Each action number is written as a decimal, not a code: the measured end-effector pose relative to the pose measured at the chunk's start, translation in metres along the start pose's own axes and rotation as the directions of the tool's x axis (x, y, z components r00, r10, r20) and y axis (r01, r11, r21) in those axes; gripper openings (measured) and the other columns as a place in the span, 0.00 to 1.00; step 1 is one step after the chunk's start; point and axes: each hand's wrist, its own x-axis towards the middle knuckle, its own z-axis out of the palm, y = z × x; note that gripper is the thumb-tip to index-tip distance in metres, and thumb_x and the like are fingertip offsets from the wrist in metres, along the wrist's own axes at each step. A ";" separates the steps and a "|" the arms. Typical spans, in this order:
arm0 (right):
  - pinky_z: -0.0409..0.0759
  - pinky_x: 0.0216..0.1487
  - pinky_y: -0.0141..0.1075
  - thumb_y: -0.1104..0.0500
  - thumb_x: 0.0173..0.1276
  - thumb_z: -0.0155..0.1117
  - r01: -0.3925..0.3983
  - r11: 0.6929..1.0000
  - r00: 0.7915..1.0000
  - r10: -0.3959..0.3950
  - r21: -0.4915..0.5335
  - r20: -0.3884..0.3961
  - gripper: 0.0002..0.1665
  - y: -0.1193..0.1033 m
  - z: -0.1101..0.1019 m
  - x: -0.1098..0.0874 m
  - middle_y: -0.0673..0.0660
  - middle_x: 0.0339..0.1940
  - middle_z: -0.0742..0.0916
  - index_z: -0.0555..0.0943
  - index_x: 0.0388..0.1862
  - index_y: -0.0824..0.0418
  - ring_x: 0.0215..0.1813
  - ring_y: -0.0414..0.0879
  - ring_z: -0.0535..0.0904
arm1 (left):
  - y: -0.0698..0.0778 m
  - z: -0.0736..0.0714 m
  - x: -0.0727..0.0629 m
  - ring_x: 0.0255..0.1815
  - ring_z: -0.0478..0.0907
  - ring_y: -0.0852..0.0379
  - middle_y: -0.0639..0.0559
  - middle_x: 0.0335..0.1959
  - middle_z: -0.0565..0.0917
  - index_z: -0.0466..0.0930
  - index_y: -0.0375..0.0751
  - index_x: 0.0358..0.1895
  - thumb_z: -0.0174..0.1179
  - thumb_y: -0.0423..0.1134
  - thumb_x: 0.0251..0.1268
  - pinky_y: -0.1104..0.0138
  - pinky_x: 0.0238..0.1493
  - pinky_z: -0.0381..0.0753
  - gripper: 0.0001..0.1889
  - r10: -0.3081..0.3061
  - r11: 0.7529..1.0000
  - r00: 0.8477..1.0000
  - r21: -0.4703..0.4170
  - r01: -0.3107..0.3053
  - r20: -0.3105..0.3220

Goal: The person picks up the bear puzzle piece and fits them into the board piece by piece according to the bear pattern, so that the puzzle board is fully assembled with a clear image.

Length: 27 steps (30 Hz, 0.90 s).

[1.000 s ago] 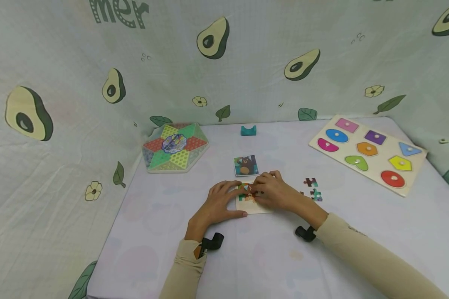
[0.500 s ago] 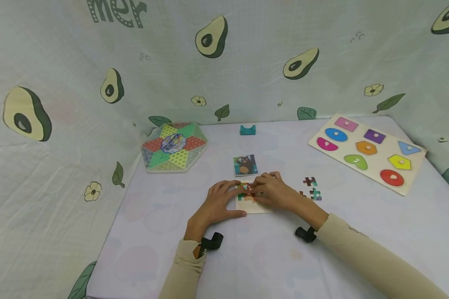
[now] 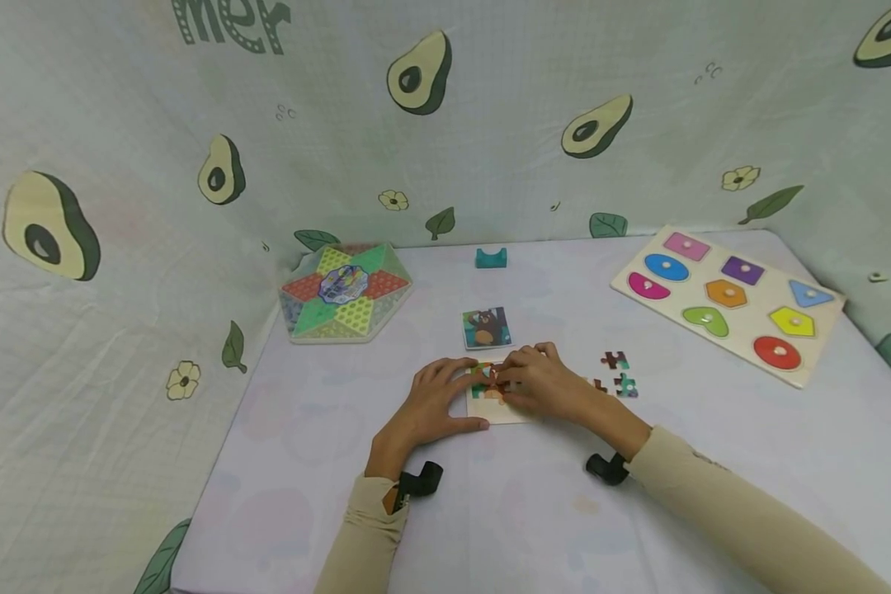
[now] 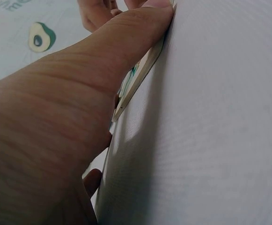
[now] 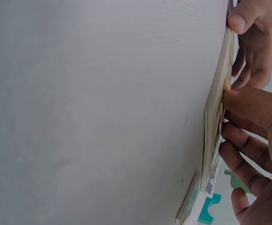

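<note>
A small wooden jigsaw board [image 3: 501, 412] lies on the white-covered table, partly filled with pieces of a brown animal picture. My left hand [image 3: 431, 402] holds it from the left, thumb at its near edge and fingertips over its far-left part. The right hand [image 3: 545, 384] covers the board's right side; its thumb and forefinger pinch a jigsaw piece [image 5: 227, 85] low against the board. Most of that piece is hidden by the fingers. In the right wrist view the other fingers [image 5: 241, 161] curve loosely beside the board. Loose jigsaw pieces [image 3: 626, 385] lie right of the right hand.
Just beyond the board lies a square bear picture [image 3: 487, 328], and farther back a teal notched block [image 3: 491, 258]. A hexagonal patterned box [image 3: 345, 293] sits at the back left. The wooden shape-peg board [image 3: 735, 305] lies at the back right.
Both hands stay at the board in nearly the same place. The right hand shifts only very slightly, and a brown loose piece beside its wrist shows a little more.
</note>
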 end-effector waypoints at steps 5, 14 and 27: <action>0.66 0.52 0.54 0.56 0.63 0.75 -0.011 1.000 1.000 0.011 -0.006 0.009 0.13 0.001 0.000 0.001 0.51 0.45 0.85 0.90 0.46 0.55 0.50 0.49 0.78 | 0.001 -0.001 0.001 0.76 0.53 0.46 0.57 0.76 0.60 0.71 0.66 0.70 0.65 0.67 0.59 0.45 0.72 0.50 0.35 -0.007 1.000 1.000 0.001 0.007 0.003; 0.65 0.53 0.57 0.57 0.66 0.72 -0.067 0.998 0.992 0.069 -0.020 0.108 0.14 -0.001 -0.012 -0.004 0.50 0.52 0.87 0.89 0.51 0.52 0.57 0.50 0.76 | 0.002 0.001 0.000 0.76 0.52 0.46 0.57 0.76 0.60 0.68 0.67 0.73 0.62 0.69 0.60 0.45 0.72 0.50 0.37 -0.008 1.000 1.000 0.018 0.007 0.019; 0.62 0.55 0.55 0.65 0.65 0.70 -0.272 0.955 0.961 0.275 0.118 -0.017 0.13 0.032 -0.061 -0.056 0.55 0.49 0.86 0.87 0.49 0.60 0.58 0.55 0.77 | 0.005 0.000 -0.001 0.75 0.53 0.45 0.54 0.76 0.60 0.67 0.71 0.73 0.60 0.69 0.62 0.45 0.72 0.50 0.35 0.017 0.996 0.999 0.087 -0.021 0.038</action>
